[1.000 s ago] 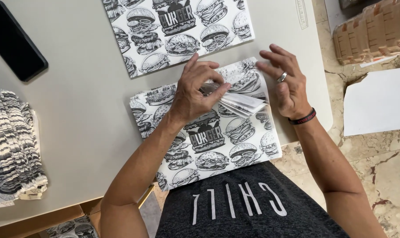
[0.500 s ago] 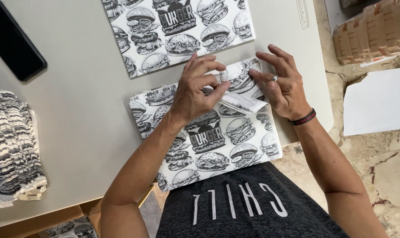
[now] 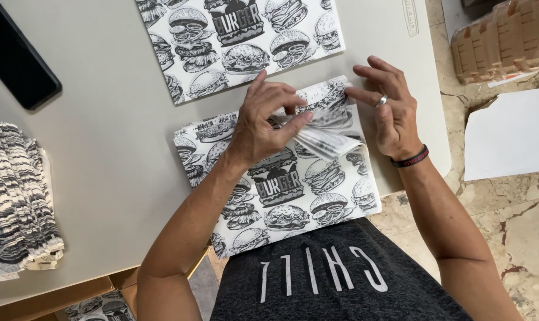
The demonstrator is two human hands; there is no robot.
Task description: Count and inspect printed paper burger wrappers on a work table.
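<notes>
While I look down from the head camera, a pale grey table (image 3: 103, 196) fills most of the view, with marbled floor (image 3: 519, 226) to the right. Largest on it is a stack of burger-printed paper sheets (image 3: 281, 196) at the near edge, just in front of the person's dark grey shirt (image 3: 335, 279). A second burger-printed sheet (image 3: 240, 41) lies flat farther away, apart from the stack. At the left edge sits a pile of folded printed papers (image 3: 17, 196), and a black phone (image 3: 14, 59) lies at the far left. Off the table to the right I see a white sheet (image 3: 513, 137) and a brown cardboard pack (image 3: 507, 35).

The left hand (image 3: 266, 128) rests on the far part of the stack, thumb and fingers pinched on the lifted corner of the top sheets. The right hand (image 3: 388, 110), wearing a ring and a dark wristband, hovers just beside that corner, fingers spread and loose, fingertips touching the raised paper edge and clasping nothing.

I judge the paper to be very light, thin and limp. It creases easily, and the sheets tend to cling together. The far right corner, where the edges fan apart, looks like the best place to grasp.
</notes>
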